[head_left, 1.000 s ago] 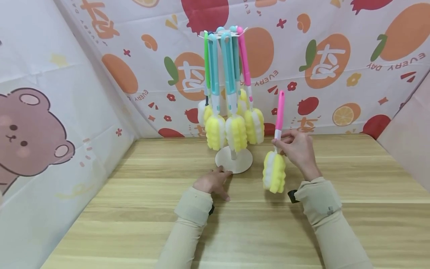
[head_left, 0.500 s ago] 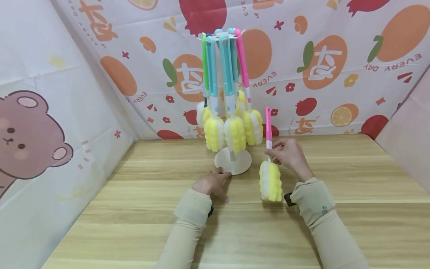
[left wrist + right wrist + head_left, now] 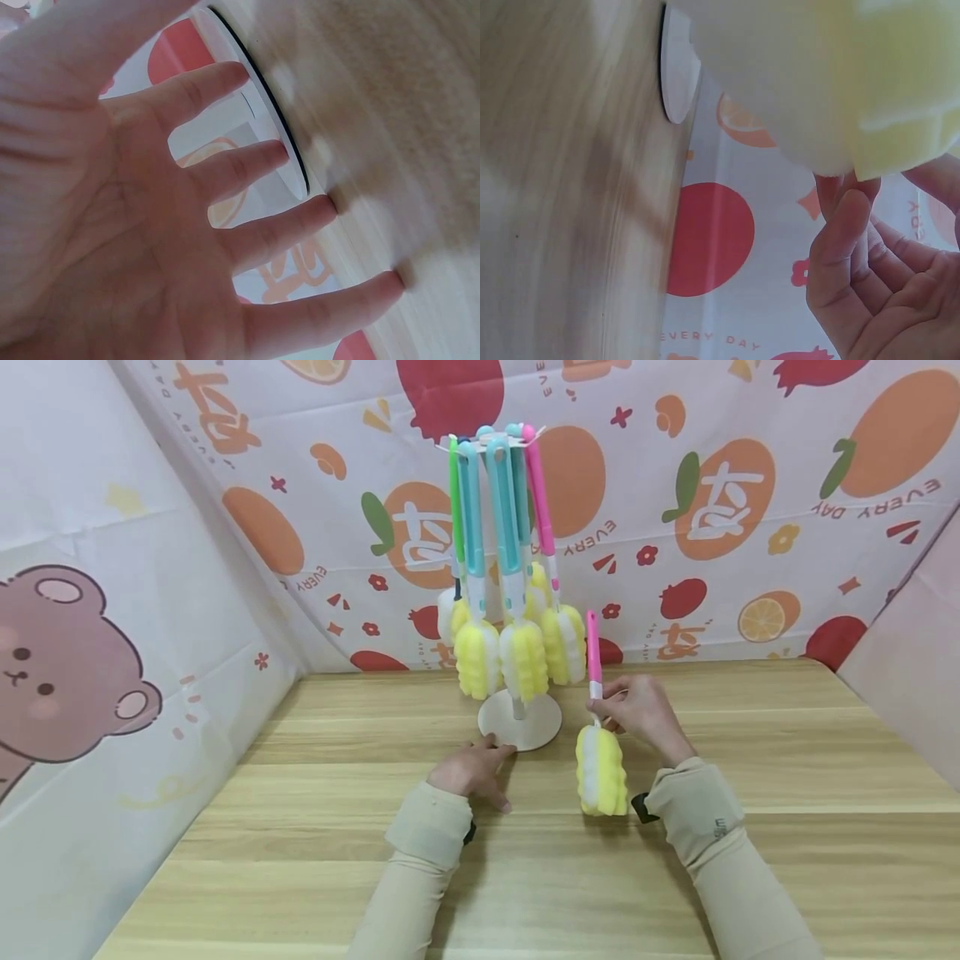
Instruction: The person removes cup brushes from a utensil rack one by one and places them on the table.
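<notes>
Right of the white stand (image 3: 517,708), over the middle of the wooden table (image 3: 300,843), the right hand (image 3: 641,708) pinches a pink-handled brush (image 3: 600,760) between thumb and fingers, low on the white part below the pink grip. The brush is nearly upright, its pink end at the top and its yellow-and-white sponge head at the bottom, leaning slightly; whether the sponge touches the wood I cannot tell. In the right wrist view the sponge fills the upper part, with the curled fingers just beside it. To the left, the left hand (image 3: 468,772) lies at the near edge of the stand's round base (image 3: 538,727), palm down, with straight, spread fingers that grip nothing; the left wrist view shows two fingertips at the base's rim and two others on the wood. Around the stand's top hang more brushes, sponge heads down: two with turquoise handles (image 3: 506,510) at the near side, another turquoise one behind, a green handle (image 3: 455,502) on the left and a second pink handle (image 3: 540,493) on the right. At the far side rises a fruit-printed cloth (image 3: 813,568), and on the left a white wall covering bears a pinkish-brown bear (image 3: 71,652).
</notes>
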The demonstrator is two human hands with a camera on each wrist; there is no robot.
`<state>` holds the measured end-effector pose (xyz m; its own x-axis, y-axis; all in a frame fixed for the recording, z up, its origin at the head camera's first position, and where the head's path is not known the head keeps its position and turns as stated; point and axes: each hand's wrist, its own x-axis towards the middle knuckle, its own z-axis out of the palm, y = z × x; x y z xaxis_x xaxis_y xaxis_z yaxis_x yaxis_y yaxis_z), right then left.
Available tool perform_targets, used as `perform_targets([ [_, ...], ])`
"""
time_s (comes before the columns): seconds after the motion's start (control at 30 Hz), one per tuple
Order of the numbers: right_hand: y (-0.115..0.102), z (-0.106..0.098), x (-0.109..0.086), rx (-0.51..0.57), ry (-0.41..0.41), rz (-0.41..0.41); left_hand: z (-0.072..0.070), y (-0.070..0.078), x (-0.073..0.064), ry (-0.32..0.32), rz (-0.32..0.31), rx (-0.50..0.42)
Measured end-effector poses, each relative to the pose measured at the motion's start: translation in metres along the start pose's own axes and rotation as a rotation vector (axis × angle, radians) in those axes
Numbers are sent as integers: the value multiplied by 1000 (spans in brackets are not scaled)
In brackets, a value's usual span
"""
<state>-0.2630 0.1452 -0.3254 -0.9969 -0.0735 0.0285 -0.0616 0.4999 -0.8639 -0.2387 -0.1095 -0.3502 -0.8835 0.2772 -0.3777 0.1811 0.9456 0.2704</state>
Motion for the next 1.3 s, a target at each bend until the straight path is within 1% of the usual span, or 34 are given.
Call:
perform_targets([
  [0.3,4,5,2,-1,-26,21,0,0,0,1,10,-1],
  [0.47,7,7,2,-19,-32,17,0,0,0,-2,11,1],
  [0.73,9,11,4,-52,-70,55,0,-1,0,-1,7,-13],
  [0.83,9,12,5,-66,-72,59,0,-1,0,-3,5,-18],
  [1.03,10,12,6,-59,-76,60,-1,-1,0,-6,0,-15],
  [1.3,15,17,6,-44,-79,83,0,-1,1,-10,4,-10],
])
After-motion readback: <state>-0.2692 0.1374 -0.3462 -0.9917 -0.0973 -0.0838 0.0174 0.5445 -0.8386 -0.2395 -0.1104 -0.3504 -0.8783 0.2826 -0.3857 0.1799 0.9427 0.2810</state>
